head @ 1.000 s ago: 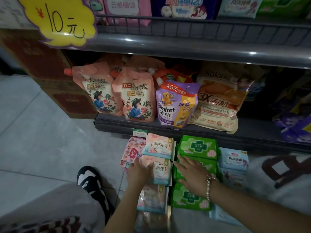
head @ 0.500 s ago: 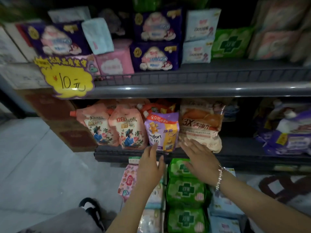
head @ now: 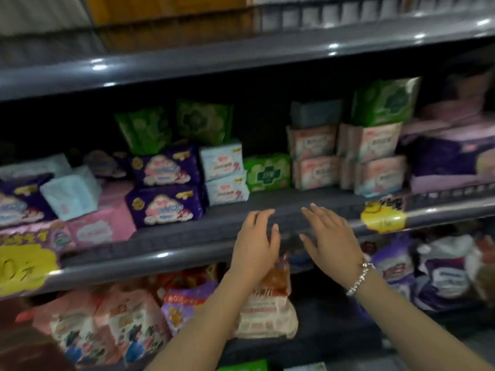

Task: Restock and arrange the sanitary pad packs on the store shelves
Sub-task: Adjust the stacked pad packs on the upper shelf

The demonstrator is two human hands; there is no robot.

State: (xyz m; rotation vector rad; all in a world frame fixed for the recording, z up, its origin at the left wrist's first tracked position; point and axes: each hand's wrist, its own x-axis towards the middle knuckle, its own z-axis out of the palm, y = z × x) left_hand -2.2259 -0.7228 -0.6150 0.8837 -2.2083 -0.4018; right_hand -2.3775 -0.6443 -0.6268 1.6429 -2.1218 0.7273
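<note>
Both your hands are empty: left hand [head: 255,243] and right hand [head: 330,236] are raised in front of the middle shelf [head: 267,212], fingers straight and loosely spread, gripping nothing. No pack is being carried.

Partly stocked, by my read. The shelf already holds purple pad packs [head: 166,188] stacked two high, light blue packs [head: 223,178], one green pack [head: 267,172], and pink packs [head: 345,156] in stacks to the right. A bare strip of shelf sits at the front, just ahead of your fingertips, so there is room left.

Left side looks untidy: a pale blue pack [head: 69,192] lies tilted on a pink pack [head: 100,226]. Blur hides the labels. Still to do: fill the gap, straighten the left.
</note>
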